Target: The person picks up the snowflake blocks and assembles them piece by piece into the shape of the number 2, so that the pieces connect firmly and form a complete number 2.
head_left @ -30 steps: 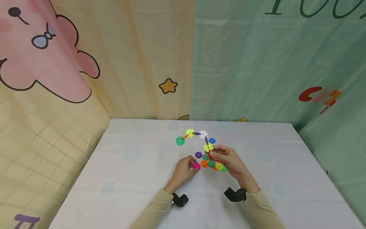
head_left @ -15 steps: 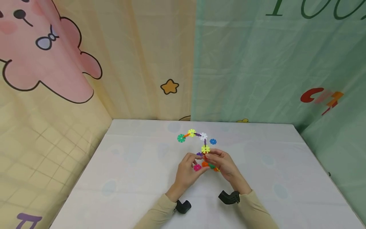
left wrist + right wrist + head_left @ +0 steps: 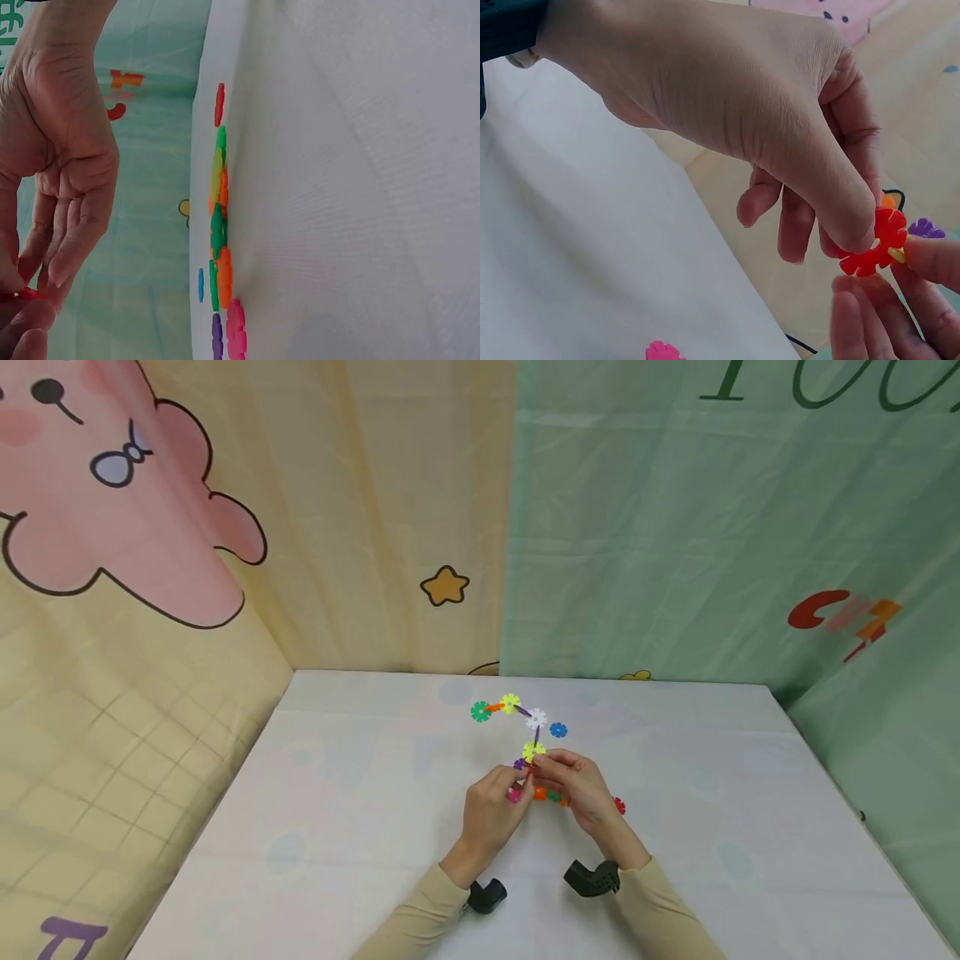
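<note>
The right hand (image 3: 581,785) pinches a scarlet, flower-shaped plastic disc (image 3: 887,227), its rim notched, between thumb and fingertips. Opposite, the left hand (image 3: 487,810) has thumb and fingertip closed on the same end of a chain of slotted plastic discs (image 3: 536,720); which disc they pinch is unclear. The chain curves far and left through yellow, purple, white and orange to green. A loose blue toothed disc (image 3: 558,730) lies right of it. Nearer, glossy scalloped pink (image 3: 236,330) and orange discs (image 3: 226,277) lie flat on smooth white cloth (image 3: 360,777).
</note>
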`<action>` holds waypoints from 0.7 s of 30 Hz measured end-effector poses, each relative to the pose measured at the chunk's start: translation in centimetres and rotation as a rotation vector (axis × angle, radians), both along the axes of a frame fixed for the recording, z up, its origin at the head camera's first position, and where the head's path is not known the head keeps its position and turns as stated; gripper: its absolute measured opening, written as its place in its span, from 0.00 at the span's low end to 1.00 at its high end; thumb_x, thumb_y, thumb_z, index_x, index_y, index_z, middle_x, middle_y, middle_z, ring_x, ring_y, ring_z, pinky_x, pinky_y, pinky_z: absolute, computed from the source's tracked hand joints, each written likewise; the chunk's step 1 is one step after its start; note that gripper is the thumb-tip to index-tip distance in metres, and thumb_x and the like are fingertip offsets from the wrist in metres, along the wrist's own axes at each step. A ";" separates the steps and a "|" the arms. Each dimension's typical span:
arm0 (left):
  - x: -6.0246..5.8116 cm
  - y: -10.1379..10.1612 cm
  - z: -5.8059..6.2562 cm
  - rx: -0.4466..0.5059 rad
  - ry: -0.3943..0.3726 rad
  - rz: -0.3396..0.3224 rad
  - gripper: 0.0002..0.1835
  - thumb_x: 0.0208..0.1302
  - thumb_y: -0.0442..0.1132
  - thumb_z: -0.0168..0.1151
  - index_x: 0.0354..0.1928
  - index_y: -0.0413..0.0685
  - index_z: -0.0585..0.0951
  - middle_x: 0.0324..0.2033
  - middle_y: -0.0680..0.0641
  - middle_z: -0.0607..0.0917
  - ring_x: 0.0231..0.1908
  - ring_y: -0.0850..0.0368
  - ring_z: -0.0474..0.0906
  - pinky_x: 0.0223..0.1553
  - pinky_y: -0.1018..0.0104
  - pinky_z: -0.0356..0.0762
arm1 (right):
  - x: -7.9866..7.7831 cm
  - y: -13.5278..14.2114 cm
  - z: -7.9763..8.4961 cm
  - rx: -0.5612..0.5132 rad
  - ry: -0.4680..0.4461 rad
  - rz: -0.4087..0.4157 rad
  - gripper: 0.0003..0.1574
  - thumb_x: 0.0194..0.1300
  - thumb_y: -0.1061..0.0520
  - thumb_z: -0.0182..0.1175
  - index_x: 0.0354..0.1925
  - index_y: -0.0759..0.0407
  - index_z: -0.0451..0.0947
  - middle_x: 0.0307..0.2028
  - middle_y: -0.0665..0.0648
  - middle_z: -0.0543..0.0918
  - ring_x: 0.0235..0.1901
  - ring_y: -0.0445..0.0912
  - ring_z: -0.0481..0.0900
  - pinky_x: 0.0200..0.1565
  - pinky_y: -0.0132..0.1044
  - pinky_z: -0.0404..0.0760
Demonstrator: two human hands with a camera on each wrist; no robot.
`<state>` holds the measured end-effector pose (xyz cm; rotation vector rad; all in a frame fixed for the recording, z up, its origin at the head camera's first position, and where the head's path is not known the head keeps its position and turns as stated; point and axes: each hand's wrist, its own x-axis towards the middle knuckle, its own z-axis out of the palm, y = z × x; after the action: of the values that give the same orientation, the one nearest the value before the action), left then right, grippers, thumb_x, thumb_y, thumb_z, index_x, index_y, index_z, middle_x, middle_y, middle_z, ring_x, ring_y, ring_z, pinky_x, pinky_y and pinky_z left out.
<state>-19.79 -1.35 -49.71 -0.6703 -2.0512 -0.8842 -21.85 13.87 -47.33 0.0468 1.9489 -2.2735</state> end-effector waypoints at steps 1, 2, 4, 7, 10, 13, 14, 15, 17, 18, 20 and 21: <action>0.0 0.0 0.1 -0.002 0.004 0.000 0.11 0.45 0.28 0.74 0.30 0.40 0.81 0.23 0.48 0.82 0.23 0.61 0.80 0.27 0.79 0.76 | 0.0 -0.1 0.0 0.015 0.001 -0.023 0.15 0.62 0.54 0.65 0.39 0.67 0.81 0.36 0.58 0.85 0.37 0.51 0.83 0.50 0.49 0.77; 0.0 0.1 0.1 -0.005 0.006 0.001 0.10 0.45 0.28 0.74 0.29 0.40 0.81 0.22 0.49 0.81 0.23 0.62 0.79 0.26 0.80 0.75 | 0.0 -0.1 0.0 0.024 -0.002 -0.047 0.15 0.61 0.54 0.66 0.38 0.67 0.82 0.35 0.58 0.85 0.38 0.51 0.83 0.50 0.50 0.77; 0.2 0.2 0.3 -0.001 0.000 -0.003 0.09 0.45 0.27 0.73 0.28 0.40 0.81 0.21 0.49 0.81 0.21 0.63 0.79 0.25 0.81 0.75 | 0.0 -0.2 0.0 0.042 -0.006 -0.084 0.15 0.62 0.54 0.65 0.37 0.67 0.82 0.35 0.57 0.84 0.39 0.51 0.82 0.50 0.50 0.77; 0.6 0.3 0.3 0.010 -0.009 -0.033 0.06 0.45 0.26 0.70 0.25 0.40 0.81 0.19 0.50 0.80 0.19 0.64 0.77 0.23 0.82 0.73 | -0.1 0.1 0.1 0.022 0.000 -0.158 0.15 0.63 0.55 0.64 0.39 0.68 0.81 0.34 0.57 0.84 0.38 0.50 0.82 0.48 0.45 0.79; 0.9 0.2 0.3 0.029 -0.020 -0.057 0.06 0.45 0.26 0.69 0.22 0.41 0.80 0.18 0.50 0.80 0.17 0.64 0.75 0.22 0.82 0.73 | -0.4 0.9 0.6 0.026 0.025 -0.224 0.17 0.64 0.54 0.63 0.40 0.69 0.80 0.33 0.57 0.84 0.38 0.52 0.83 0.43 0.38 0.81; 0.6 -0.1 0.4 0.070 -0.049 -0.062 0.06 0.45 0.25 0.70 0.23 0.39 0.82 0.19 0.49 0.81 0.17 0.64 0.75 0.23 0.82 0.73 | -0.7 1.7 1.2 0.069 0.034 -0.213 0.17 0.64 0.53 0.63 0.40 0.68 0.80 0.34 0.58 0.85 0.38 0.53 0.82 0.42 0.36 0.81; 0.4 -0.2 0.6 0.084 -0.061 -0.059 0.06 0.45 0.25 0.71 0.24 0.39 0.82 0.20 0.49 0.81 0.18 0.64 0.75 0.23 0.82 0.73 | -0.8 1.8 1.4 0.075 0.027 -0.191 0.16 0.65 0.54 0.62 0.40 0.68 0.80 0.34 0.59 0.84 0.38 0.53 0.82 0.43 0.38 0.80; 0.2 -0.3 0.7 0.096 -0.071 -0.056 0.07 0.45 0.25 0.72 0.25 0.39 0.83 0.21 0.49 0.82 0.19 0.64 0.76 0.24 0.82 0.74 | -0.8 1.9 1.5 0.077 0.026 -0.169 0.15 0.65 0.54 0.62 0.39 0.68 0.80 0.34 0.61 0.84 0.38 0.54 0.82 0.44 0.39 0.80; -0.2 -0.3 1.0 0.105 -0.084 -0.067 0.08 0.44 0.24 0.74 0.27 0.38 0.84 0.22 0.48 0.83 0.19 0.64 0.76 0.24 0.82 0.74 | -0.6 1.9 1.8 0.070 0.031 -0.129 0.13 0.65 0.55 0.62 0.36 0.66 0.80 0.33 0.60 0.84 0.35 0.51 0.82 0.44 0.42 0.80; -0.3 -0.3 1.2 0.104 -0.084 -0.074 0.08 0.44 0.24 0.74 0.27 0.38 0.84 0.23 0.48 0.83 0.19 0.64 0.77 0.24 0.82 0.74 | -0.4 1.8 1.8 0.063 0.035 -0.118 0.11 0.65 0.56 0.62 0.35 0.65 0.80 0.32 0.60 0.84 0.34 0.50 0.82 0.43 0.43 0.80; -0.4 -0.2 1.3 0.093 -0.077 -0.080 0.08 0.44 0.25 0.74 0.28 0.39 0.84 0.23 0.48 0.83 0.20 0.64 0.77 0.25 0.82 0.74 | -0.1 1.7 1.9 0.058 0.055 -0.101 0.10 0.64 0.57 0.62 0.32 0.64 0.80 0.29 0.57 0.83 0.32 0.52 0.82 0.42 0.44 0.81; -0.4 -0.1 1.3 0.091 -0.071 -0.082 0.08 0.44 0.25 0.74 0.28 0.39 0.84 0.23 0.48 0.83 0.20 0.64 0.77 0.25 0.82 0.74 | 0.0 1.6 1.8 0.062 0.069 -0.094 0.09 0.64 0.57 0.63 0.32 0.64 0.80 0.28 0.57 0.83 0.32 0.53 0.82 0.41 0.44 0.81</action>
<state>-20.23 -1.47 -48.38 -0.6861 -2.0444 -1.0561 -21.89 15.47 -45.49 0.0685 2.0942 -2.3008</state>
